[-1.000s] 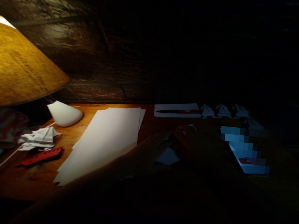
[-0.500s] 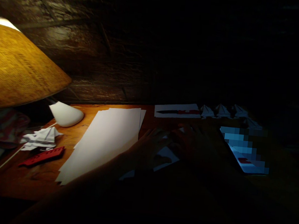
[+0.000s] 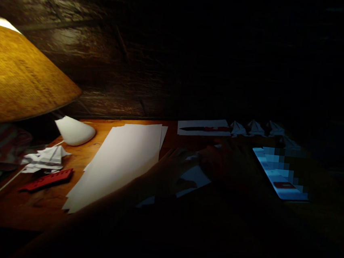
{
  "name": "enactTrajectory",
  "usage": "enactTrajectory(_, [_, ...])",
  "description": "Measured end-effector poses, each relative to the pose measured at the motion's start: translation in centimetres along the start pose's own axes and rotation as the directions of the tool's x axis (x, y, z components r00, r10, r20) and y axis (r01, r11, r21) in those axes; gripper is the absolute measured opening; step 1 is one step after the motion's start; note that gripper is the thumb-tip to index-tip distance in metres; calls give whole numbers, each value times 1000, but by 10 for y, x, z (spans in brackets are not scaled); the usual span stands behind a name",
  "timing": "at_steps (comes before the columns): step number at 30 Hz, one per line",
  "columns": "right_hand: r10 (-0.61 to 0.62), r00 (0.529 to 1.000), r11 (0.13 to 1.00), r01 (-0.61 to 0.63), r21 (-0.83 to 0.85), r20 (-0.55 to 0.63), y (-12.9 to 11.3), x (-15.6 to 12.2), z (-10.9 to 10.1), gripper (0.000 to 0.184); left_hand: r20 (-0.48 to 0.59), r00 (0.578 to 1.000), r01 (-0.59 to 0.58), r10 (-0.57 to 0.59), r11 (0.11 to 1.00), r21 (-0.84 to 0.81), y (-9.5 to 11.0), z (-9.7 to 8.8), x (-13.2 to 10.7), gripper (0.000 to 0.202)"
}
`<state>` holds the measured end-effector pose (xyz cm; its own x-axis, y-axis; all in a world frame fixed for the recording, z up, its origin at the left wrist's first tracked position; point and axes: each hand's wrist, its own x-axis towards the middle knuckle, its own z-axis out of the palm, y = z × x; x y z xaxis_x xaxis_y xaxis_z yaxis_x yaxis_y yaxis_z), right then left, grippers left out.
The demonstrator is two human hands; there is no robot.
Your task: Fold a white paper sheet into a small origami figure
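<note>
In deep shadow at the middle of the wooden table, a sheet of paper [image 3: 196,176] lies under my two hands. My left hand [image 3: 174,169] rests flat on its left part, fingers stretched forward and thumb apart. At the sheet's upper right, my right hand [image 3: 222,160] touches or nearly touches it; its fingers are mostly lost in the dark. How the sheet is folded cannot be made out. Beyond the hands, a knife [image 3: 194,128] with a red handle lies on a white paper piece [image 3: 221,123]. Several small folded paper shapes [image 3: 256,129] stand in a row beside it.
A stack of white sheets [image 3: 126,157] lies left of my hands. Farther left are a lamp [image 3: 27,78] with a white base, a folded paper [image 3: 47,159], a red slotted object [image 3: 48,180] and a cord. A lit phone [image 3: 283,178] lies right. A dark wall rises behind.
My right hand has shifted slightly to the right, and a little more of the sheet shows between the hands. My left hand stays almost in place.
</note>
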<state>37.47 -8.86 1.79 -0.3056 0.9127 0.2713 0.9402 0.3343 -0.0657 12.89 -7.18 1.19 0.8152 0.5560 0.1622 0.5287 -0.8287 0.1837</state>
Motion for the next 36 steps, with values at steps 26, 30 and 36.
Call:
enactTrajectory(26, [92,996,993,-93,-68,-16,25,4,15,38,-166,954,282,-250,936,212,-5,-29,-7,47])
enactTrajectory(30, [109,994,992,-110,-66,-21,27,4,20,34,-174,935,345,-308,904,253,-8,-29,-8,46])
enactTrajectory(36, [104,995,994,-103,-46,10,28,4,18,39,-93,930,368,-356,911,188,-13,-24,-8,40])
